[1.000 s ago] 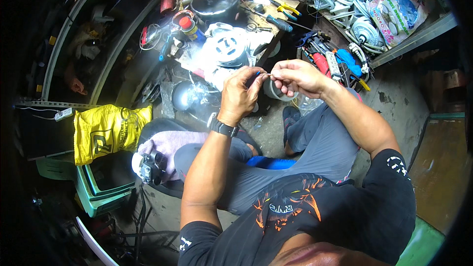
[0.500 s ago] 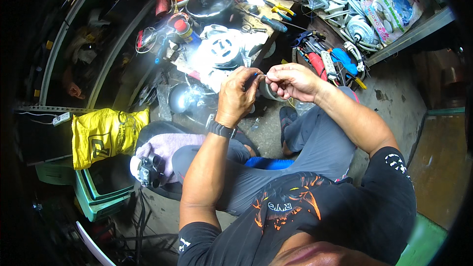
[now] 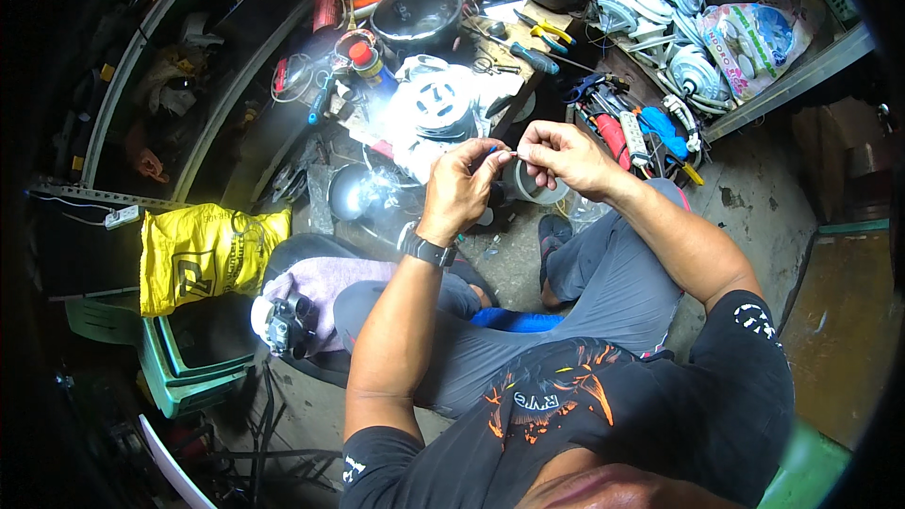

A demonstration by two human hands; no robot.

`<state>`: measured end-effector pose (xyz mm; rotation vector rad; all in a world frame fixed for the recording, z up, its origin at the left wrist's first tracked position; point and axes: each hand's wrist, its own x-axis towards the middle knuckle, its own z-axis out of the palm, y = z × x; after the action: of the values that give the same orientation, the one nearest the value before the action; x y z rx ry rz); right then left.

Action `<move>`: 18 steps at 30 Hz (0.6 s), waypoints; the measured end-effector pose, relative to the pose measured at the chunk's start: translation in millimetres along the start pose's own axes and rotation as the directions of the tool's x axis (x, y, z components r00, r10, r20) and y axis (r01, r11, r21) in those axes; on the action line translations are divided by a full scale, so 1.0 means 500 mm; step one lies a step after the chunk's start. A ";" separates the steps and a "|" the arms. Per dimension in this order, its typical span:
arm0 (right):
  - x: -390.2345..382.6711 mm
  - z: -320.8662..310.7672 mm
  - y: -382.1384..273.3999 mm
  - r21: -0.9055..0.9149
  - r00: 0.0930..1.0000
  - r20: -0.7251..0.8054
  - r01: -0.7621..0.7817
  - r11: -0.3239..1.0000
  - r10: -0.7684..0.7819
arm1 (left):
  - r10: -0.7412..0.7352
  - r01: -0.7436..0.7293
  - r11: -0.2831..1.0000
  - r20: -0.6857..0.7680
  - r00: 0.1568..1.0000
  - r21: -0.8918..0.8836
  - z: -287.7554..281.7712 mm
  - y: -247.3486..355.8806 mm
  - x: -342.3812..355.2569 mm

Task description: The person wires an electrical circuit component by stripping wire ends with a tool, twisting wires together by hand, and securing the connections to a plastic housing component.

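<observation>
Held up in front of me, my left hand [image 3: 460, 184] pinches a small thin piece with a blue part [image 3: 492, 150], too small to make out fully, like a wire end. My right hand [image 3: 567, 158] pinches the same thin piece from the right, its fingertips nearly touching the left ones. Behind them a round white plastic housing [image 3: 436, 106] lies on white cloth on a cluttered wooden board [image 3: 509, 85]. Just past my hands on the floor is a white bucket [image 3: 528, 190], partly hidden by my fingers.
A black bowl [image 3: 415, 14], pliers [image 3: 552, 38] and a spray can [image 3: 375, 71] crowd the board. Several white fan parts [image 3: 688, 66] lie at right beside a pile of tools [image 3: 613, 127]. A yellow sack [image 3: 209, 254] and green plastic chair [image 3: 189, 368] are at left.
Both hands stay pinched on the thin piece and have moved slightly down in the picture. The surroundings shift a little with the camera.
</observation>
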<state>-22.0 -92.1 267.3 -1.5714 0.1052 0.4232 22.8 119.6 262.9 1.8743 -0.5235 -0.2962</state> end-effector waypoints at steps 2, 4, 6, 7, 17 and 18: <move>-0.002 -0.011 -0.007 -0.361 0.900 -0.058 0.385 0.849 -0.432 | 0.008 -0.008 1.000 0.025 1.000 0.020 0.006 0.005 0.003; -0.016 -0.007 -0.036 -0.566 0.807 -0.011 0.482 0.669 -0.591 | 0.064 -0.070 0.991 0.054 0.996 0.112 0.003 0.005 0.002; 0.006 -0.008 -0.025 -0.707 0.577 0.162 0.634 0.313 -0.801 | 0.237 -0.240 0.944 0.039 0.971 0.227 0.012 -0.004 -0.002; 0.016 0.005 -0.026 -0.682 0.591 0.206 0.658 0.318 -0.780 | 0.220 -0.222 0.945 0.035 0.975 0.238 0.003 -0.014 -0.005; -0.007 -0.005 -0.050 -0.696 0.767 0.053 0.487 0.527 -0.640 | 0.054 -0.054 0.999 0.036 0.998 0.009 0.022 0.020 0.003; 0.016 -0.009 -0.019 -0.699 0.782 -0.010 0.440 0.563 -0.623 | 0.123 -0.125 0.984 0.029 0.992 0.124 0.028 0.035 0.002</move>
<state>-10.3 -94.6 273.6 -2.2634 -0.3811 -0.2951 13.8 102.5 274.6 1.9522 -0.6842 -0.2042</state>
